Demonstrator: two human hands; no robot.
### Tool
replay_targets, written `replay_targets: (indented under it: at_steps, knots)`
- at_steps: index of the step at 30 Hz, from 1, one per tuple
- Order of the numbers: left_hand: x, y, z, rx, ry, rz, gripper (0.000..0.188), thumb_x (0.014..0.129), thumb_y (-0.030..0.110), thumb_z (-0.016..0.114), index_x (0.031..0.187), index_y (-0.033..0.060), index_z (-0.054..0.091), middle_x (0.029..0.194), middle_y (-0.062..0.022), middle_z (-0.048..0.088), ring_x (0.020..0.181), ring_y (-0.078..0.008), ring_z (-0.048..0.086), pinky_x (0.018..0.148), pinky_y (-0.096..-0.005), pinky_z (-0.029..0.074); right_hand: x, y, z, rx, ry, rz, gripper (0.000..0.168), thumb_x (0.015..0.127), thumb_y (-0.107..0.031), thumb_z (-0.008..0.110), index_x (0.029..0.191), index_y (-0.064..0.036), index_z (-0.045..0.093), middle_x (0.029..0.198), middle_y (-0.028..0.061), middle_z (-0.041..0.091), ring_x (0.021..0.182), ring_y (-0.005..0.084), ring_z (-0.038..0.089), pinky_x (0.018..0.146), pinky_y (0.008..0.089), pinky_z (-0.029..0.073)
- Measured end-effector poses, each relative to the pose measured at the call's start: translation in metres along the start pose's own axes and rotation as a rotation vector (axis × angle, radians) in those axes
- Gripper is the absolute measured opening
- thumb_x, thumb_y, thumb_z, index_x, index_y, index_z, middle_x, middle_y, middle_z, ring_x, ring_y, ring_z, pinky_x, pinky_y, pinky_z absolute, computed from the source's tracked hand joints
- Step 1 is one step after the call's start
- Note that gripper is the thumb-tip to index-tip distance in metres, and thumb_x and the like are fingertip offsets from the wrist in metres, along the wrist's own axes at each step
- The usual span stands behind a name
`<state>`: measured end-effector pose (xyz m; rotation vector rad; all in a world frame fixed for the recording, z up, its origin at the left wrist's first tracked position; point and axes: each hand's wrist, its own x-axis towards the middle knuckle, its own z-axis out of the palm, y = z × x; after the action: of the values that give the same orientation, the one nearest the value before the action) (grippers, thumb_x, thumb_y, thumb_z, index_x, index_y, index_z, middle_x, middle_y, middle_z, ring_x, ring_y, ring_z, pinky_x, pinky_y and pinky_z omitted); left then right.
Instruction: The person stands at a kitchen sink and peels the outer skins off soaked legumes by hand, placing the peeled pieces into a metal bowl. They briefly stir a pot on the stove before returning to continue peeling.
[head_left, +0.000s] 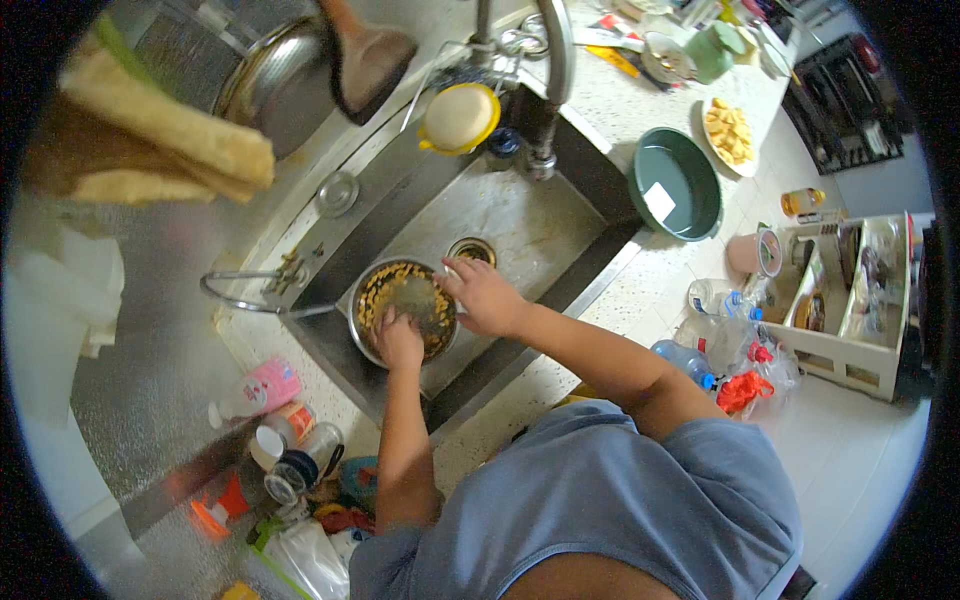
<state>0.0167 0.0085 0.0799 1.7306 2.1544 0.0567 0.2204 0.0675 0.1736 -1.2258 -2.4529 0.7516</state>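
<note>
A round metal pot (360, 335) sits in the near left part of the stainless steel sink (517, 202). Water and many small yellowish pieces (373, 294), perhaps beans or kernels, fill it. My left hand (397, 337) dips its fingertips into the water at the near side; whether they hold any pieces is hidden. At the pot's right rim is my right hand (484, 294), fingers spread and thumb near the edge. The sink drain (472, 251) shows just beyond that hand. A thin metal spout (240, 300) reaches over the sink from the left.
A grey-green basin (679, 187) and a plate of yellow chunks (727, 135) stand on the right counter. The main faucet (559, 60) rises at the sink's back, beside a yellow-rimmed strainer (460, 118). Bottles and jars (292, 465) crowd the left; a white rack (840, 330) stands right.
</note>
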Motion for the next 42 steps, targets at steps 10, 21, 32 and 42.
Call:
replay_targets:
  at_steps: [10,21,32,42]
  knots:
    - [-0.041,0.036,-0.023,-0.312,0.191,-0.103,0.037,0.078,0.016,0.062,0.113,0.0052,0.055,0.116,-0.0169,0.054,0.106,-0.0301,0.051,0.1,-0.0413,0.029,-0.021,0.049,0.018,-0.25,-0.334,-0.035,0.038,0.071,-0.014,0.061,0.109,-0.013,0.059,0.125,0.0139,0.047,0.108,0.0289,0.051,0.084,0.0454,0.044]
    - [-0.086,0.203,-0.042,-0.085,0.29,-0.565,0.085,0.065,0.025,0.075,0.136,0.0149,0.03,0.144,-0.0201,0.013,0.132,-0.0382,0.013,0.105,-0.0539,0.016,-0.149,0.075,-0.153,-0.088,0.327,-0.541,0.048,0.069,-0.012,0.062,0.116,-0.006,0.051,0.113,0.0192,0.052,0.104,0.0303,0.053,0.084,0.0408,0.044]
    - [-0.16,0.478,-0.07,-0.345,0.764,0.322,0.045,0.072,0.003,0.054,0.117,-0.0012,0.047,0.131,-0.02,0.036,0.121,-0.0368,0.036,0.1,-0.0455,0.029,-0.398,0.283,-0.378,0.431,0.38,0.106,0.031,0.078,-0.013,0.056,0.108,-0.006,0.057,0.102,0.0139,0.059,0.094,0.0285,0.058,0.079,0.0373,0.047]
    - [-0.083,0.7,-0.012,-0.59,0.451,0.75,0.041,0.07,-0.001,0.056,0.111,-0.0005,0.05,0.123,-0.0197,0.043,0.114,-0.0359,0.042,0.097,-0.042,0.032,-0.494,0.46,-0.435,0.013,0.577,0.774,0.036,0.075,-0.02,0.062,0.109,-0.007,0.056,0.113,0.016,0.054,0.105,0.031,0.052,0.089,0.0376,0.043]
